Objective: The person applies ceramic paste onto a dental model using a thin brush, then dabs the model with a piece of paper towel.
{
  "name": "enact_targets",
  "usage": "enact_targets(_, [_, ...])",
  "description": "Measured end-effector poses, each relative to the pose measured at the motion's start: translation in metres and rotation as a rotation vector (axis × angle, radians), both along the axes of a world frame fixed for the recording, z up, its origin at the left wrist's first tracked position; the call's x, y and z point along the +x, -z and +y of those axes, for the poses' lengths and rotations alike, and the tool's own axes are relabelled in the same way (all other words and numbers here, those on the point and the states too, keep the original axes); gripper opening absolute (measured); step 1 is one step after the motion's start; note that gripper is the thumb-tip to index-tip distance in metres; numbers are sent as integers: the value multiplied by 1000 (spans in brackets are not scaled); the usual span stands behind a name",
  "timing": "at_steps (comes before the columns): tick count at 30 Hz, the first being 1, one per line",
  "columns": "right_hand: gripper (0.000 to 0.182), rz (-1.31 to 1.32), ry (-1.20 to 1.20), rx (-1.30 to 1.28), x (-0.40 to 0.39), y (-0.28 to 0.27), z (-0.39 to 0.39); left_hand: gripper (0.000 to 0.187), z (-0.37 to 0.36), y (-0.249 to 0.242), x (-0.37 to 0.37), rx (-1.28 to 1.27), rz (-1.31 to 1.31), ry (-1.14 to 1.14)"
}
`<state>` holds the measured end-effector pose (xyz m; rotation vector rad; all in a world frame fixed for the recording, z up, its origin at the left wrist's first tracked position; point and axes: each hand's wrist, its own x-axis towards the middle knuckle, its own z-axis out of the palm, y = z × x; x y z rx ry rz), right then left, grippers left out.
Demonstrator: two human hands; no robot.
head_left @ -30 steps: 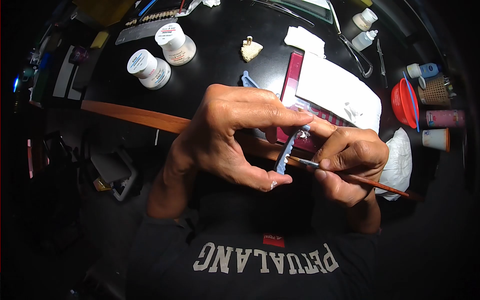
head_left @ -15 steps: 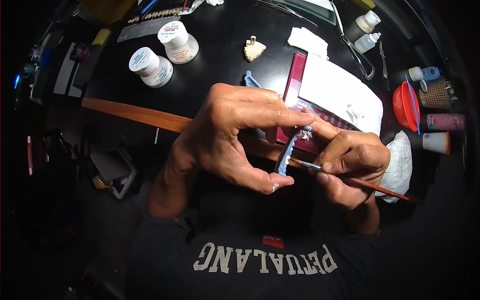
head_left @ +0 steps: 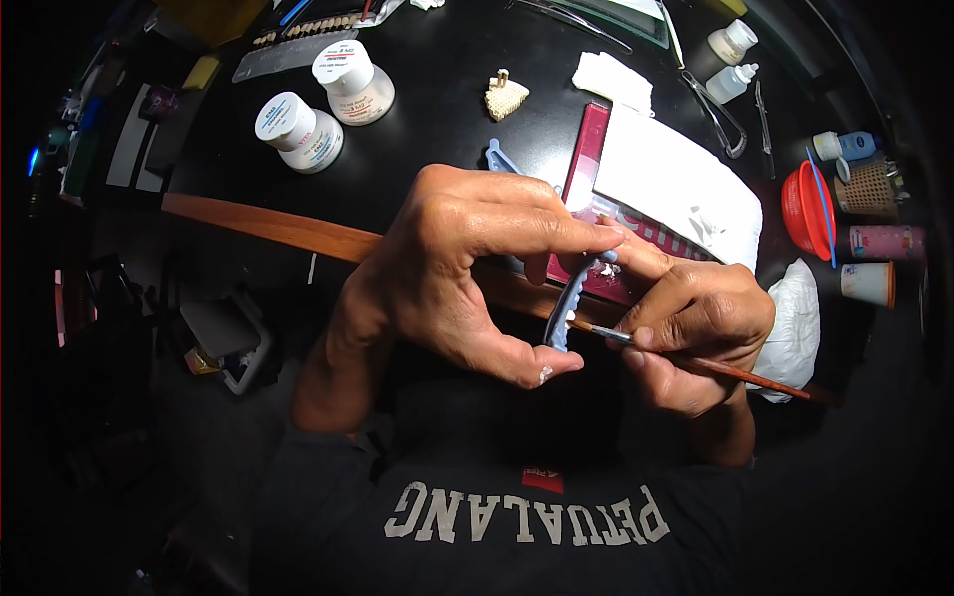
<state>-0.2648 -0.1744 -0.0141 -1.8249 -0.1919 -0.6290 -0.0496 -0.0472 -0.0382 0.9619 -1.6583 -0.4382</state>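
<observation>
My left hand [head_left: 457, 268] pinches a curved blue-grey strip [head_left: 562, 316] by its ends, between index finger and thumb. Tooth-shaped hollows run along the strip, like a dental silicone mould, with a white material in some of them. White residue sticks to my left thumb. In my right hand [head_left: 701, 323] is a thin paintbrush [head_left: 745, 375] with a reddish-brown handle, held like a pen. Its tip is at the inner side of the strip; whether it touches is too small to tell. Fingers of my right hand meet the left index fingertip.
Two labelled white-lidded jars [head_left: 353, 84] stand at the left. A tooth model [head_left: 505, 94] lies farther back. Beyond my hands are a maroon-framed palette [head_left: 586, 149] and white tissue [head_left: 676, 184]. To the right are a red bowl [head_left: 807, 211] and a cup [head_left: 868, 284]. A wooden bar [head_left: 268, 226] runs along the front.
The brush tip has shifted slightly along the strip, and the strip has turned a little, so less white shows in it. Both grips stay the same.
</observation>
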Motion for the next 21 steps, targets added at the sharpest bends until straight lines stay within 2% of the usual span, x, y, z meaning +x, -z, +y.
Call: enact_targets(21, [14,-16,6,-25,1,-1,0,69,0,-1,0,4,14,16])
